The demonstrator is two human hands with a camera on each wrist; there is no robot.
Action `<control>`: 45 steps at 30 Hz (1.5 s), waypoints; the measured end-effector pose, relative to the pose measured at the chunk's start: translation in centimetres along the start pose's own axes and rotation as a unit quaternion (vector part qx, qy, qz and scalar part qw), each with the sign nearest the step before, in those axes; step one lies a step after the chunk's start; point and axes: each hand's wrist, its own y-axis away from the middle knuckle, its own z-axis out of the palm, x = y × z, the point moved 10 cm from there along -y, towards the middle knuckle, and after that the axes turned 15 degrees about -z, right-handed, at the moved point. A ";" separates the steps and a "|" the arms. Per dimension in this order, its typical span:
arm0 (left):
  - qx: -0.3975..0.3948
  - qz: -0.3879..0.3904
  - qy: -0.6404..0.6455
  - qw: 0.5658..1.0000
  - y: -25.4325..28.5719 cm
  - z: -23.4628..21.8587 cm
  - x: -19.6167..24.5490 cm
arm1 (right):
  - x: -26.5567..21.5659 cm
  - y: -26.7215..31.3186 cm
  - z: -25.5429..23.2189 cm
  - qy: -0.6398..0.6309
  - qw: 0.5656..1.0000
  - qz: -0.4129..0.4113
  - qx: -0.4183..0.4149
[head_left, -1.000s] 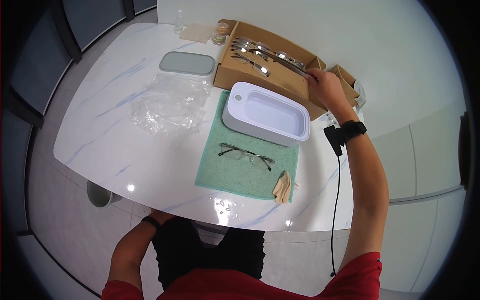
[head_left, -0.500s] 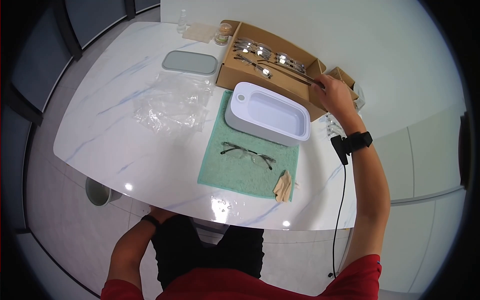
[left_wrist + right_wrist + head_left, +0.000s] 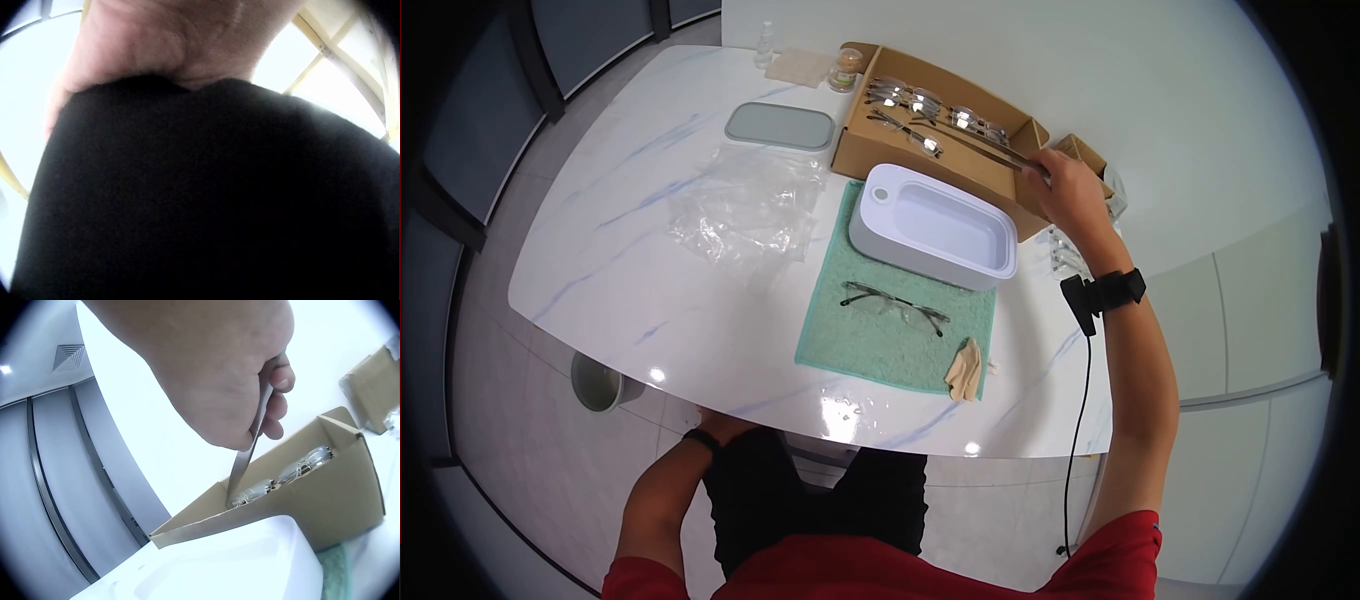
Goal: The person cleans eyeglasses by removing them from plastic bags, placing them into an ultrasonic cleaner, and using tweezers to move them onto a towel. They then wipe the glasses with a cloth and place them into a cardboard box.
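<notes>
My right hand (image 3: 1068, 188) grips long metal tweezers (image 3: 1005, 153) over the right part of a cardboard box (image 3: 870, 150). The two arms of the tweezers stand apart, their tips near several pairs of glasses (image 3: 927, 146) lying in the box. In the right wrist view, the fingers (image 3: 275, 409) curl round the flat metal. My left hand (image 3: 722, 428) rests on the black-trousered thigh (image 3: 206, 187) below the table edge, its fingers largely hidden. One pair of glasses (image 3: 895, 304) lies unfolded on a green towel (image 3: 830, 345), in front of a white cleaner basin (image 3: 930, 265).
A beige cloth (image 3: 965, 371) lies at the towel's right corner. Clear plastic bags (image 3: 745, 210) and a grey lid (image 3: 780, 126) are on the left. At the back stand a small bottle (image 3: 764, 47) and a jar (image 3: 845, 70). A cable (image 3: 1077, 430) hangs from the right wrist.
My right hand has shifted slightly right and down with the tweezers, whose tips have come lower into the box and whose arms look wider apart. The left hand has stayed on the thigh.
</notes>
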 end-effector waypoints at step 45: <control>-0.063 -0.068 0.028 0.995 -0.7 1.5 -1.9 | 3.0 0.8 7.1 -0.328 0.910 0.204 -0.151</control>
